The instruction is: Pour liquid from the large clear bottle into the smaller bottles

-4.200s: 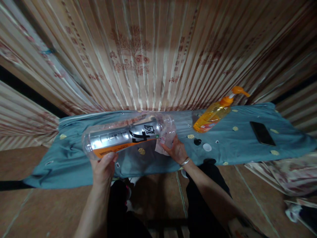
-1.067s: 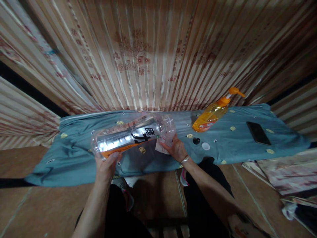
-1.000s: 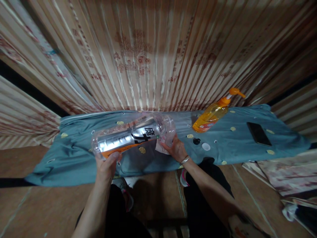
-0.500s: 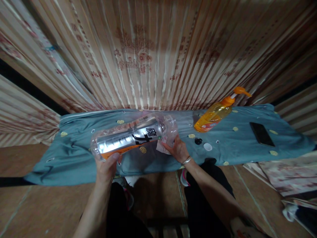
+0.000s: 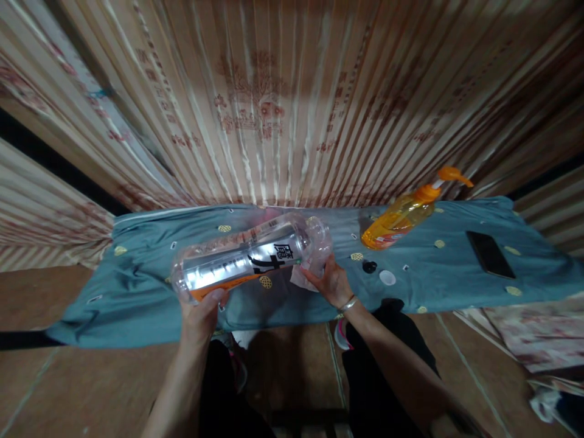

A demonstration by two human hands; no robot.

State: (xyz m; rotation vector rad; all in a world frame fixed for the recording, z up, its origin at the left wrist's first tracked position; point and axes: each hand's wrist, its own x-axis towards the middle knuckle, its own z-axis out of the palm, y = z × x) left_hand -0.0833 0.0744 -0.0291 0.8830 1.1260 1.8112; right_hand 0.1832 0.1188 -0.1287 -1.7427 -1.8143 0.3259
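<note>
A large clear plastic bottle (image 5: 246,258) with a silver and orange label lies tilted above the cloth, its right end higher. My left hand (image 5: 203,310) is closed round its lower left end, thumb on the near side. At the bottle's right end is a clear, rounded plastic container (image 5: 322,236); whether the two are joined I cannot tell. My right hand (image 5: 333,283) is closed on this container, with its fingers partly hidden behind it. A white piece of tissue or paper (image 5: 302,278) hangs beside my right thumb.
Blue-green patterned cloth (image 5: 137,292) covers the bench. To the right stand an orange pump bottle (image 5: 401,219), a small black piece (image 5: 369,266), a white disc (image 5: 387,278) and a dark phone (image 5: 490,254). A pleated curtain (image 5: 292,121) hangs behind.
The view has shifted slightly, so everything appears a little lower and farther right. Both hands keep their grip, and the bottle's tilt looks nearly the same.
</note>
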